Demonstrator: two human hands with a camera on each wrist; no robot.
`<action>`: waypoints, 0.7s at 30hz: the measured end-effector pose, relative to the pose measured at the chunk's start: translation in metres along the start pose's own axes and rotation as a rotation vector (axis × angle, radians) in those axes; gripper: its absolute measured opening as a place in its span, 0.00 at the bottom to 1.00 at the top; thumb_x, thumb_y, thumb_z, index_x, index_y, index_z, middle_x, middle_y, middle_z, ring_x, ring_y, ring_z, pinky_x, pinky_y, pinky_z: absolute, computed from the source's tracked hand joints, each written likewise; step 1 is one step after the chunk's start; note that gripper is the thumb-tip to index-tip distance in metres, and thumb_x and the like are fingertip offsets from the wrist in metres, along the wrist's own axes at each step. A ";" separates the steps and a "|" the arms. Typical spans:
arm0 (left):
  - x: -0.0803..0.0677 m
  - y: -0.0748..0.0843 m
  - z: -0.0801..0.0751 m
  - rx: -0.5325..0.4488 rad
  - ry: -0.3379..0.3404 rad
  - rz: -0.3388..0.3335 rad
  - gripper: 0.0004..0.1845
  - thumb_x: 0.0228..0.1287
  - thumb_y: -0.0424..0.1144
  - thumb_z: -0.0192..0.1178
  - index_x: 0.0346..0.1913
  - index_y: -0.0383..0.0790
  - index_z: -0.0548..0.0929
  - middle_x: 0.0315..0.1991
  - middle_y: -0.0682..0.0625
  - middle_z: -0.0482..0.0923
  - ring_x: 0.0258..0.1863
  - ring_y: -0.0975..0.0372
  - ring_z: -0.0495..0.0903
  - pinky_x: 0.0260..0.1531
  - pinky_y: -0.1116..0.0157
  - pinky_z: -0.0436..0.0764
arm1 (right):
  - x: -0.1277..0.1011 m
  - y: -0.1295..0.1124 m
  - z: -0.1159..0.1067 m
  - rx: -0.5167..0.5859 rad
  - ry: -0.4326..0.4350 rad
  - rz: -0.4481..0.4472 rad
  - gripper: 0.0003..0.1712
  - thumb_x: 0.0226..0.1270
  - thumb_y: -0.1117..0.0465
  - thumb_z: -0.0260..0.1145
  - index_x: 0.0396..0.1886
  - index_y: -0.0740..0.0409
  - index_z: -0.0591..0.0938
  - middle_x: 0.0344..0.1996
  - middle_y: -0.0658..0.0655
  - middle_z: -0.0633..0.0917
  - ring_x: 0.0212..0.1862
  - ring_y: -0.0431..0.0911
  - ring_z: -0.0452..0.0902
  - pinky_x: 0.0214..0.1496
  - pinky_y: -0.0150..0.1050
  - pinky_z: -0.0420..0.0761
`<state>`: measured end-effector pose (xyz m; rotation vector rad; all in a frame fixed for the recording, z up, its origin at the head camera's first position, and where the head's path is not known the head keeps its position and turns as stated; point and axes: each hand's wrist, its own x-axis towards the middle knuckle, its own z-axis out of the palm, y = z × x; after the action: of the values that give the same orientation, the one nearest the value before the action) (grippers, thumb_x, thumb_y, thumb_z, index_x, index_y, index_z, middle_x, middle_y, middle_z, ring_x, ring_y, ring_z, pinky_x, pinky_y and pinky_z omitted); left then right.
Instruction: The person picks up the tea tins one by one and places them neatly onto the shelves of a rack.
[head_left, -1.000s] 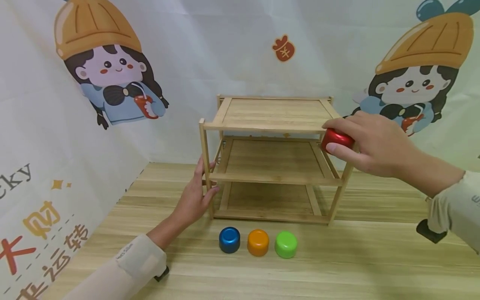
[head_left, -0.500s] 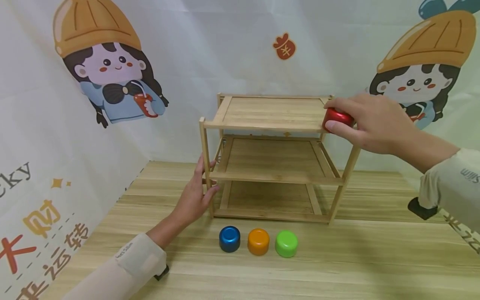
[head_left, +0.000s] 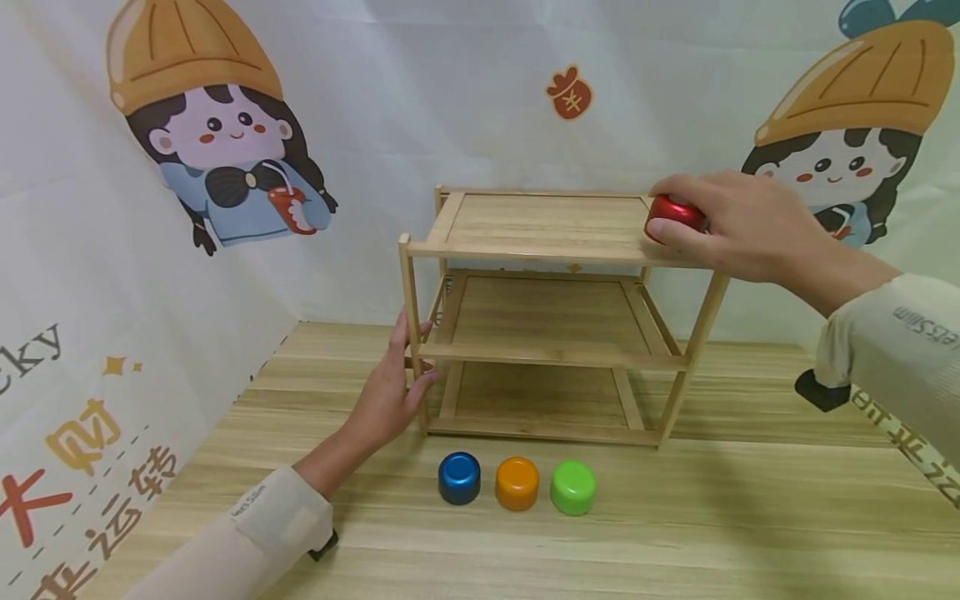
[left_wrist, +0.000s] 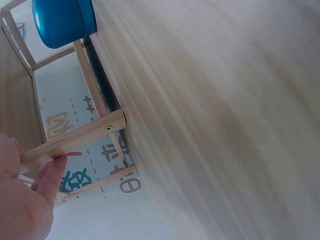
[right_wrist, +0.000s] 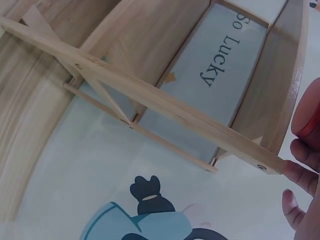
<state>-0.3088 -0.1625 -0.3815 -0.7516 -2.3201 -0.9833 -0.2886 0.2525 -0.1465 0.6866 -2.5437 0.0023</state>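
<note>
My right hand (head_left: pixel 757 223) grips a small glossy red canister (head_left: pixel 677 217), thumb in front and fingers over its top. The canister is at the right end of the top board of a three-tier wooden rack (head_left: pixel 547 227); whether it touches the board is unclear. In the right wrist view, the red canister (right_wrist: pixel 306 117) and some fingers show at the edge, by the rack's upper post end. My left hand (head_left: pixel 386 398) holds the rack's front left post (head_left: pixel 410 292), thumb in front and fingers behind, also seen in the left wrist view.
A blue canister (head_left: pixel 459 478), an orange canister (head_left: pixel 517 483) and a green canister (head_left: pixel 573 488) stand in a row on the wood-grain table (head_left: pixel 720 517), before the rack. A printed white cloth backdrop (head_left: pixel 420 108) hangs behind and at the left.
My right hand has raised the red canister from below the top board's front right corner to the height of that board. The left hand stays on the post.
</note>
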 end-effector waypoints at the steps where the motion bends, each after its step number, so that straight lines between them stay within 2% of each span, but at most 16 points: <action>1: 0.000 0.000 0.000 -0.001 0.000 0.001 0.55 0.70 0.30 0.63 0.83 0.53 0.32 0.76 0.42 0.64 0.49 0.46 0.86 0.32 0.62 0.90 | 0.001 0.000 0.000 -0.003 -0.003 0.004 0.31 0.75 0.35 0.52 0.68 0.45 0.75 0.51 0.65 0.85 0.45 0.58 0.80 0.32 0.52 0.77; 13: 0.000 0.000 0.000 -0.008 -0.003 0.001 0.56 0.70 0.29 0.63 0.83 0.53 0.31 0.76 0.43 0.64 0.48 0.47 0.86 0.32 0.63 0.90 | 0.011 0.000 0.010 -0.035 -0.027 0.001 0.30 0.76 0.34 0.51 0.66 0.45 0.76 0.49 0.64 0.87 0.43 0.59 0.81 0.32 0.52 0.78; 21: 0.000 -0.001 0.001 -0.002 0.000 0.005 0.56 0.70 0.29 0.63 0.83 0.53 0.32 0.76 0.43 0.64 0.48 0.47 0.86 0.31 0.63 0.90 | 0.012 0.000 0.015 -0.053 -0.014 -0.013 0.29 0.76 0.36 0.52 0.65 0.47 0.77 0.42 0.63 0.87 0.37 0.56 0.80 0.31 0.49 0.75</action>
<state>-0.3091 -0.1626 -0.3823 -0.7580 -2.3161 -0.9830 -0.3047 0.2443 -0.1540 0.6846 -2.5429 -0.0740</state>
